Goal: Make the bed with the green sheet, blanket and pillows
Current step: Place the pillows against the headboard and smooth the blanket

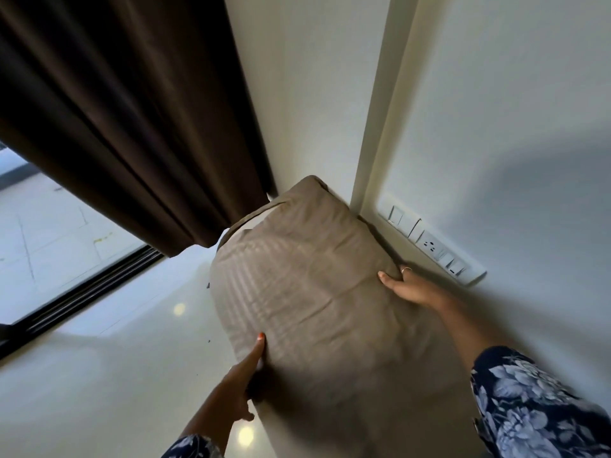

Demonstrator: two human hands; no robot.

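1. The left hand (243,375) grips the near-left edge of the pillow (307,292); its thumb lies flat on the striped cover and the other fingers are hidden underneath.
2. The right hand (408,287) grasps the pillow's right edge, thumb on top and fingers curled behind, with a ring on one finger.
3. The pillow, in a taupe case with faint woven stripes, is held up between both hands above the floor (99,375). Its far corner points toward the room corner. The case's open flap shows on the far-left side with white filling inside.
4. The pillow's right edge sits close to the wall (512,110), just beside the switch panel (433,244); whether it touches the wall I cannot tell.
5. To the left of the pillow the glossy pale floor lies open, with light spots reflected on it.
6. A dark brown curtain (125,104) hangs at the upper left; its lower end is just beside the pillow's far corner.
7. Beside the curtain a window (49,233) with a dark track lets in daylight.
8. The switch panel carries white switches and a socket; no writing on it can be read.
9. Both sleeves (535,404) are dark blue with a pale floral print.
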